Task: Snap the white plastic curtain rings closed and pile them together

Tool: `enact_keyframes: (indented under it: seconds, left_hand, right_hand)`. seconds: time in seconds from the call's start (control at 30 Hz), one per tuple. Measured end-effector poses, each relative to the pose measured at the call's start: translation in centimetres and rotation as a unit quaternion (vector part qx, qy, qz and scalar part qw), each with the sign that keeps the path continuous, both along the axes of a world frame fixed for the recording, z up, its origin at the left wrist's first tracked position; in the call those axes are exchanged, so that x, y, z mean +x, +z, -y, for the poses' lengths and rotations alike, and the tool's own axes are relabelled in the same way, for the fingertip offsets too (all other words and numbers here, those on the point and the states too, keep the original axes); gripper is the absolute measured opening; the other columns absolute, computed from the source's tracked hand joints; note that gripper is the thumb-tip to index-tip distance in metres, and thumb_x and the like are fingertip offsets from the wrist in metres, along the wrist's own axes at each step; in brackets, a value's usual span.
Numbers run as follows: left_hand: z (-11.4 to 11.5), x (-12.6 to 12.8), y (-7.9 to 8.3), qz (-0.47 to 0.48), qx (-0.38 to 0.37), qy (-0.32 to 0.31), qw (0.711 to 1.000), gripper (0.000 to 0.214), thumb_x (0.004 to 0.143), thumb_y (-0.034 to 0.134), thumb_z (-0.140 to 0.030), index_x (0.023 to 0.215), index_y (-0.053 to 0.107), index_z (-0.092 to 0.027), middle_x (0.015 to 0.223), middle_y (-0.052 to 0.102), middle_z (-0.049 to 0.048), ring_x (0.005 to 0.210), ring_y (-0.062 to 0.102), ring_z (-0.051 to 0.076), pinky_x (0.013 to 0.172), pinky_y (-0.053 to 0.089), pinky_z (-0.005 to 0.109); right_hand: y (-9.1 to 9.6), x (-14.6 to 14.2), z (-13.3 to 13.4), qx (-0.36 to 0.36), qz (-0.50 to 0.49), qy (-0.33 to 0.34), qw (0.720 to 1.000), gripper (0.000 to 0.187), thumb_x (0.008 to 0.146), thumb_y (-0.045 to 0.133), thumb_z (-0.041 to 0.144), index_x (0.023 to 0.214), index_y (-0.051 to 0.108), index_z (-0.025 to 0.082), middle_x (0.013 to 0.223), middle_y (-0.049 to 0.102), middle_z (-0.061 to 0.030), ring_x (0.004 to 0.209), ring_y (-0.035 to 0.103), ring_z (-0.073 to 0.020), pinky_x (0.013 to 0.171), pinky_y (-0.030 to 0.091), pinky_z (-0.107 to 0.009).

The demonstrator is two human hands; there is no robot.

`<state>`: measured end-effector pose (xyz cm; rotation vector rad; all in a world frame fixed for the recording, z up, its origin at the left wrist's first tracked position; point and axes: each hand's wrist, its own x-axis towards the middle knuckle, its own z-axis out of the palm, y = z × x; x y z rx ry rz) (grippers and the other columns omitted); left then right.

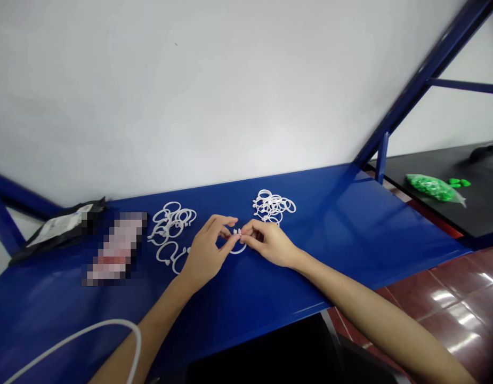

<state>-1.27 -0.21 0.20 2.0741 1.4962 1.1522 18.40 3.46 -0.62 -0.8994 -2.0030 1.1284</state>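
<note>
A white plastic curtain ring (pixel 237 252) is held just above the blue table, its two knobbed ends pointing up between my fingertips. My left hand (pixel 208 249) pinches it from the left, thumb at the ends and index finger raised. From the right, my right hand (pixel 273 243) grips the ring near its ends with thumb and fingers. Whether the ends are joined is too small to tell. A loose pile of similar rings (pixel 178 217) lies left of my left hand, with open rings (pixel 167 243) in front. Beyond my right hand sits a second, tighter pile of rings (pixel 273 202).
On the blue table (pixel 350 224), a black plastic package (pixel 62 226) and a blurred-out pink item (pixel 120 245) lie left. A white cable (pixel 78 333) loops at lower left. Right, a bag of green pieces (pixel 432 188) rests on a black table. Blue frame posts (pixel 382 157) flank the surface.
</note>
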Motion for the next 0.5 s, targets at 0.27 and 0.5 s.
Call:
enact_keyframes:
  seconds: [0.27, 0.5]
  left_hand:
    - [0.02, -0.40, 0.61, 0.089, -0.127, -0.008, 0.988, 0.017, 0.091, 0.062, -0.038, 0.095, 0.071, -0.024, 0.094, 0.076, 0.0004, 0.087, 0.071, 0.018, 0.081, 0.054, 0.031]
    - [0.42, 0.38, -0.26, 0.038, -0.044, -0.007, 0.998, 0.013, 0.090, 0.060, -0.024, 0.079, 0.067, -0.022, 0.080, 0.072, -0.0015, 0.074, 0.067, 0.015, 0.072, 0.052, 0.028]
  right_hand:
    - [0.51, 0.26, -0.03, 0.014, -0.036, -0.022, 0.999, 0.014, 0.094, 0.066, 0.033, 0.094, 0.068, 0.019, 0.073, 0.064, 0.0024, 0.061, 0.054, -0.0101, 0.059, 0.042, -0.023]
    - [0.18, 0.61, -0.02, 0.034, -0.029, 0.008, 0.999, 0.011, 0.094, 0.066, 0.028, 0.088, 0.069, 0.019, 0.081, 0.066, -0.0003, 0.070, 0.057, -0.0122, 0.065, 0.044, -0.025]
